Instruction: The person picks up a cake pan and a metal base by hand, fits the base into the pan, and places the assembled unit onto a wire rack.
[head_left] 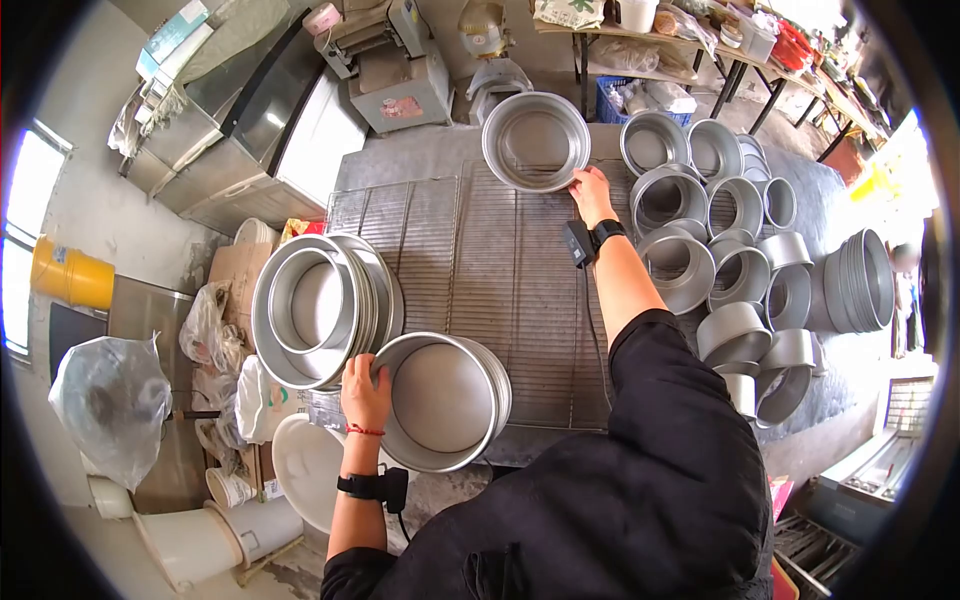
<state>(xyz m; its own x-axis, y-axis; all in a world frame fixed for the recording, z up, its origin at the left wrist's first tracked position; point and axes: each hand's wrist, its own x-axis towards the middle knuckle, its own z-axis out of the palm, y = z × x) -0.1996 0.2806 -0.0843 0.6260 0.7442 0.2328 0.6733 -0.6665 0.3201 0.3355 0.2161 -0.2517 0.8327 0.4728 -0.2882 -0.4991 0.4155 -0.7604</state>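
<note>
Open lane: bare wire racks (515,290) mid-bench (815,200), between the left pan stacks and the right cluster; hands could pass low there. A cable (591,335) runs down the right part of that lane. Left side blocked by the tall pan stack (310,310), with the near pan stack (440,400) right beside it, little room between. Right side blocked by packed pans and rings (680,265), narrow gaps only. Far edge: single pan (537,142), gap between it and the cluster.
</note>
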